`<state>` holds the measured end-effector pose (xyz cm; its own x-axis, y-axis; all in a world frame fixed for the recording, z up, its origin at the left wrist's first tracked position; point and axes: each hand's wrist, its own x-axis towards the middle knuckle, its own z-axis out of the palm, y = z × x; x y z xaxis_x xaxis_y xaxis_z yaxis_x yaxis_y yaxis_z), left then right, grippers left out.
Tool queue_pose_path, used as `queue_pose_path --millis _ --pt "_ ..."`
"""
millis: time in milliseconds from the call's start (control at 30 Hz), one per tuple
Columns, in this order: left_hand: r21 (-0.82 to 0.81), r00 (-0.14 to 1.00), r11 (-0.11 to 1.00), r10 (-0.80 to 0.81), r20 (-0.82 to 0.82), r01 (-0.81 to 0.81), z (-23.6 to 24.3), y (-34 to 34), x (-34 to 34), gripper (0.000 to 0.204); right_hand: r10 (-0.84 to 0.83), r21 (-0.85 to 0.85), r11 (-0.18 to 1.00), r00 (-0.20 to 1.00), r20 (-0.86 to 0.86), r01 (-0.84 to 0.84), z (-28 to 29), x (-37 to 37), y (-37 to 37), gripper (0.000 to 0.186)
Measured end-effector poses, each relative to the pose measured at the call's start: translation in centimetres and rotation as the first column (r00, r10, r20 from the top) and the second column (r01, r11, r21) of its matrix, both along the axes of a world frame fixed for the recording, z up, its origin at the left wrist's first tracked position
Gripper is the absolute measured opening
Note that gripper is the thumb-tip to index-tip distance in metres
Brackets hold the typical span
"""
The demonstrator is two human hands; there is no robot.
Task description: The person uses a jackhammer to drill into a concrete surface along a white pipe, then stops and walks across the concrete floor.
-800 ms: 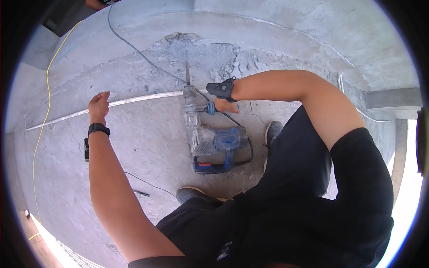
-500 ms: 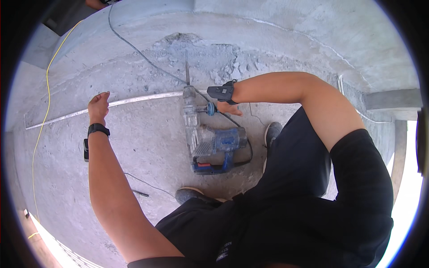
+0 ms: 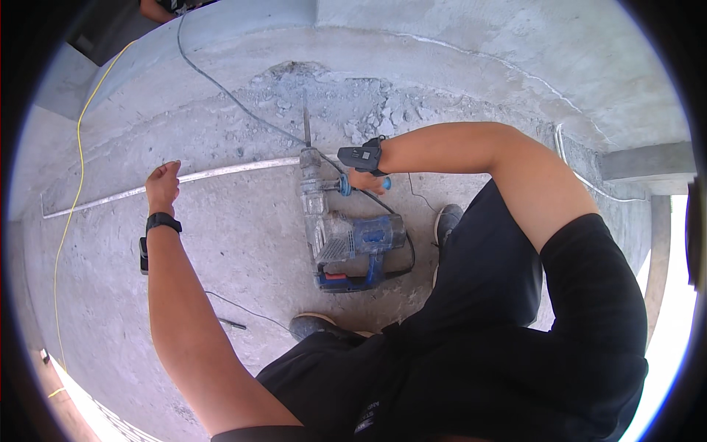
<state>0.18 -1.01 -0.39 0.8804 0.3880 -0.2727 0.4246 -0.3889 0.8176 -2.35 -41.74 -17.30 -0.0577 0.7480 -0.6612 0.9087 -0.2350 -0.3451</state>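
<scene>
A dusty blue and silver demolition hammer point(image 3: 350, 237) lies on the concrete floor, its chisel point(image 3: 306, 121) pointing at broken concrete point(image 3: 291, 81). My right hand point(image 3: 366, 179) is closed round its side handle, whose blue end point(image 3: 386, 183) shows beyond the fingers. A long pale bar point(image 3: 243, 166) lies across the floor behind the hammer's front. My left hand point(image 3: 163, 186) is at this bar, left of the hammer, fingers curled together; I cannot make out whether they grip anything. Each wrist carries a dark strapped device.
A grey cable point(image 3: 236, 99) and a yellow cord point(image 3: 79, 147) cross the floor. A thin wire and small black rod point(image 3: 232, 323) lie near my left shoe point(image 3: 309, 324). White conduit point(image 3: 604, 191) runs by a concrete ledge at right. Part of another person's arm point(image 3: 155, 10) shows top left.
The view has shifted slightly, putting the scene a little lower in the picture. My right hand has moved a little along the side handle; my left hand stays by the bar.
</scene>
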Motion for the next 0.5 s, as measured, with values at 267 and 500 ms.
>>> queue_pose_path --millis 267,500 --pt "-0.018 0.999 1.000 -0.020 0.032 0.020 0.1 -0.6 0.4 0.023 -0.078 -0.030 0.996 0.978 0.191 0.085 2.1 0.0 0.2 0.019" --pt "0.008 0.999 0.999 -0.042 -0.033 0.043 0.2 0.6 0.1 0.028 -0.242 0.102 0.970 0.923 0.300 0.221 8.3 -1.8 3.3 0.014"
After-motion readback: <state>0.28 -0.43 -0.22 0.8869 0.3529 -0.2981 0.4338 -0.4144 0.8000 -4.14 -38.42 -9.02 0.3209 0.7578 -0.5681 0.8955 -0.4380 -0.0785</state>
